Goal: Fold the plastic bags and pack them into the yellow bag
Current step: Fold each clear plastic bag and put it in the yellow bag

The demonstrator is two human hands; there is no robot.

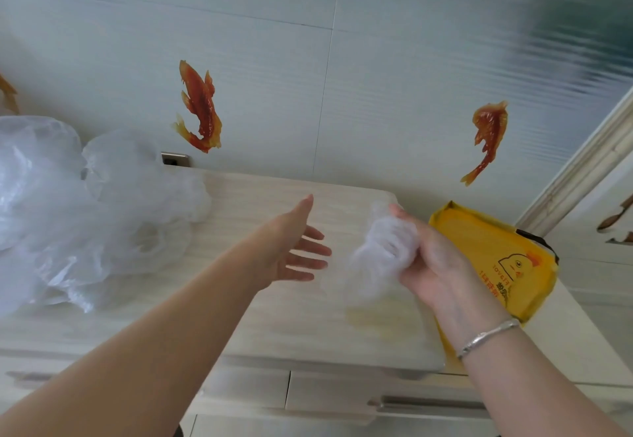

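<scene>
Right hand (435, 265): closed around a small bunched plastic bag (383, 255), held above the desk (274, 316); bracelet (488, 337) at the wrist.
Left hand (291, 248): empty, fingers spread, palm turned toward the right hand, a short gap from the bunched bag.
Yellow bag (493, 251): just beyond and to the right of the right hand, at the desk's right edge, duck print showing, its length running away toward the wall. The right hand is much the nearer; the transfer looks like a short reach rightward.
Loose plastic bags (78, 217): heaped on the desk's far left, well apart from the yellow bag, nearer the left hand.
</scene>
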